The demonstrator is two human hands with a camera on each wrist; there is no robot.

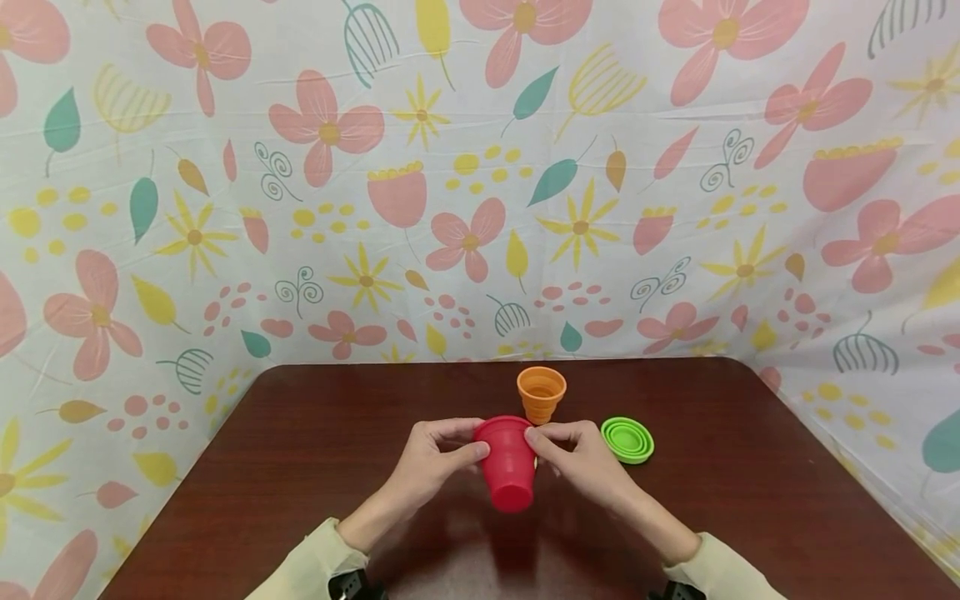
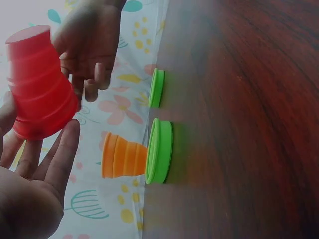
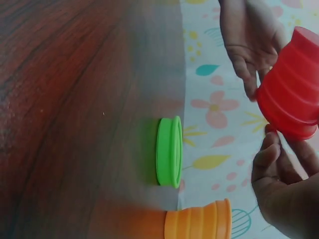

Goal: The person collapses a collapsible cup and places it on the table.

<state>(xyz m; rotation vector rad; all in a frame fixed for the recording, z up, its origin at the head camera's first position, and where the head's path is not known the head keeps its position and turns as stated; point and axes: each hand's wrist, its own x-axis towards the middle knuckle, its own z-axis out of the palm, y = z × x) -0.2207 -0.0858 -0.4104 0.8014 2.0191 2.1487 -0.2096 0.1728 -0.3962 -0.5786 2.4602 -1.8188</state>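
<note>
Cup [image 1: 509, 467] in bright red, tapering in stepped rings, tilts above a dark brown table [image 1: 300, 483], its wide end pinched by fingers and thumbs of left hand [image 1: 441, 455] and right hand [image 1: 576, 454].

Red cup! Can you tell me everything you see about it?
The red cup looks rubbery, with stepped rings narrowing from a wide rim to a small base. It is opened out tall, tilted rather than upright, and held clear of the table. Both hands pinch it near the rim. Its inside is hidden.
</note>
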